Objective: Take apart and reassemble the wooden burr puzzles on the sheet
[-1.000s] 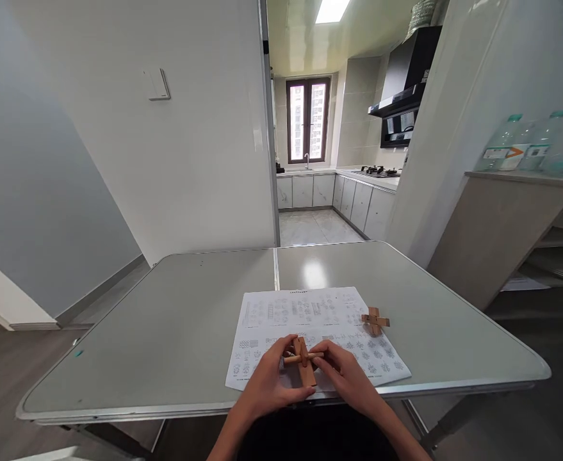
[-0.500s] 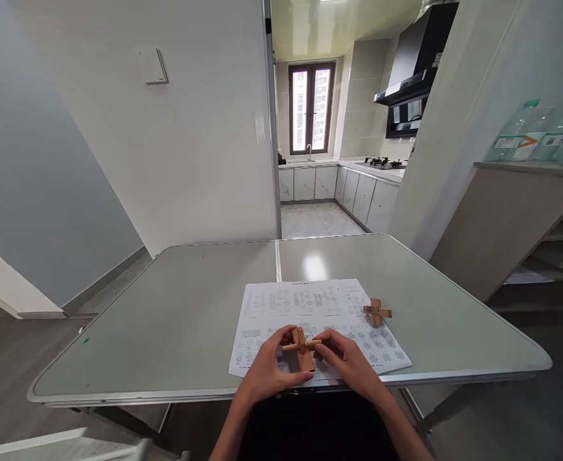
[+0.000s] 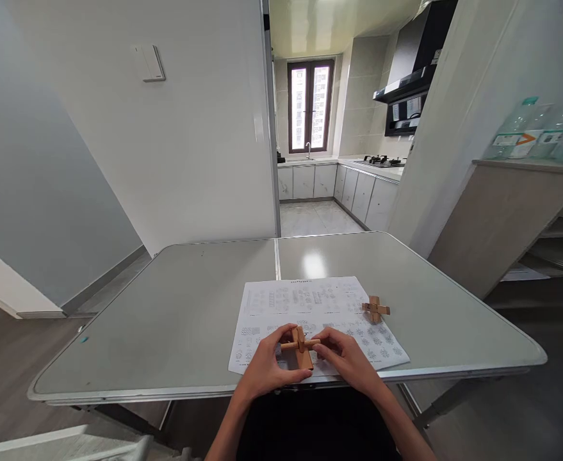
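Both my hands hold a wooden cross-shaped puzzle (image 3: 301, 346) just above the printed instruction sheet (image 3: 310, 304) near the table's front edge. My left hand (image 3: 266, 368) pinches its left side with thumb and fingers closed. My right hand (image 3: 346, 358) pinches the thin crossbar on the right side. A second, smaller wooden cross puzzle (image 3: 375, 308) lies on the sheet's right edge, apart from both hands.
The grey folding table (image 3: 166, 320) has a metal rim and a seam down its middle. A wooden shelf unit (image 3: 506, 218) with water bottles (image 3: 531, 131) stands at the right. A kitchen doorway (image 3: 319, 211) opens behind the table.
The camera has tilted slightly, so the scene shifted in the view. My hands stay closed on the puzzle in about the same place over the sheet.
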The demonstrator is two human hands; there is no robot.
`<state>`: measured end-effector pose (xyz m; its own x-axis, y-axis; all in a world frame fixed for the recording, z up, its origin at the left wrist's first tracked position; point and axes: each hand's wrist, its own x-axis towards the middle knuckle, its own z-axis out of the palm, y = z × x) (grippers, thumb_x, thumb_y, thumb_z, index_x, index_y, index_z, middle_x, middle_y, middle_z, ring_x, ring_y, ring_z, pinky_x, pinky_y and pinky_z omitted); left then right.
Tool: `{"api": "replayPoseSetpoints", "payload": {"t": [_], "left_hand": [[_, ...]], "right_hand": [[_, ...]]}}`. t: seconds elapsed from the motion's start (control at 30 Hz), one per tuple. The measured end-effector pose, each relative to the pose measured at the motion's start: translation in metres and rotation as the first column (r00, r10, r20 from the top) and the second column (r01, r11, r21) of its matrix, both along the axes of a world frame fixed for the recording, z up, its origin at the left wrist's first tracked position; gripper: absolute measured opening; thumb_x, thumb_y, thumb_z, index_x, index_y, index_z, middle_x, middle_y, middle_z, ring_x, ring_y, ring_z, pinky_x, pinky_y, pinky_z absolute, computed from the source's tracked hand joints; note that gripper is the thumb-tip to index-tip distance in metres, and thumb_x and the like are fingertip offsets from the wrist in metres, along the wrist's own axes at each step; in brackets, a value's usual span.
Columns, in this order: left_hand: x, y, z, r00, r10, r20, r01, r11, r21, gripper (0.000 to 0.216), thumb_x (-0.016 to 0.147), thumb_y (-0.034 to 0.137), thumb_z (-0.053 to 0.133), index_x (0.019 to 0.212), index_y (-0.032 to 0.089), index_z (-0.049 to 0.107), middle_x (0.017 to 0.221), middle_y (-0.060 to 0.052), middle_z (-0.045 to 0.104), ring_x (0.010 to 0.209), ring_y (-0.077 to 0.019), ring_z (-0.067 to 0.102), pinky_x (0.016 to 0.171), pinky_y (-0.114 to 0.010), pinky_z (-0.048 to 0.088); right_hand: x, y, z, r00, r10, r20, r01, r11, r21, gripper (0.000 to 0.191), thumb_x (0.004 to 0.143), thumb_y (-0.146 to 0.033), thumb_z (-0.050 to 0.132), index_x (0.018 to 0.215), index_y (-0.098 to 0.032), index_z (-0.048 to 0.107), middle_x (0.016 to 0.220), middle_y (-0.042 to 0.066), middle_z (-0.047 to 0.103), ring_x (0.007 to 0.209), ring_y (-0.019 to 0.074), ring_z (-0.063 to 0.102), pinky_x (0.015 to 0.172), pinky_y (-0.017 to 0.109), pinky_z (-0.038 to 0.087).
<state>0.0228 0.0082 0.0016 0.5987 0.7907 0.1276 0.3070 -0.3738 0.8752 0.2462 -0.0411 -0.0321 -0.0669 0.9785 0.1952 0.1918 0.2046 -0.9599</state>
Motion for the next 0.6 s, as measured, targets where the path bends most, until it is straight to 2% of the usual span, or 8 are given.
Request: {"api": "replayPoseSetpoints", "payload": {"t": [0.23,0.6], "left_hand": [[0.0020,-0.0020,0.0039,0.999,0.027,0.031,-0.027,1.000,0.001,0.071,0.070,0.037,0.085,0.135,0.026,0.057,0.125,-0.007,0.069,0.118,-0.0312,0.064,0.105,-0.046,0.052],[-0.0005,-0.0027,0.0066,0.999,0.015,0.031,-0.014,0.999,-0.032,0.070,0.072,0.037,0.085,0.134,0.027,0.056,0.125,-0.006,0.068,0.118,-0.0298,0.063,0.104,-0.045,0.052]], "right_hand": [[0.0001,0.0012,-0.0018,1.000,-0.012,-0.012,0.013,1.000,0.015,0.037,0.098,-0.057,0.059,0.097,-0.021,0.067,0.078,0.002,0.068,0.075,0.0196,0.066,0.074,0.031,0.053],[0.0016,0.0002,0.0005,1.000,0.002,-0.020,-0.002,1.000,0.000,0.037,0.098,-0.057,0.059,0.099,-0.021,0.067,0.079,0.001,0.068,0.075,0.0196,0.065,0.074,0.032,0.052]]}}
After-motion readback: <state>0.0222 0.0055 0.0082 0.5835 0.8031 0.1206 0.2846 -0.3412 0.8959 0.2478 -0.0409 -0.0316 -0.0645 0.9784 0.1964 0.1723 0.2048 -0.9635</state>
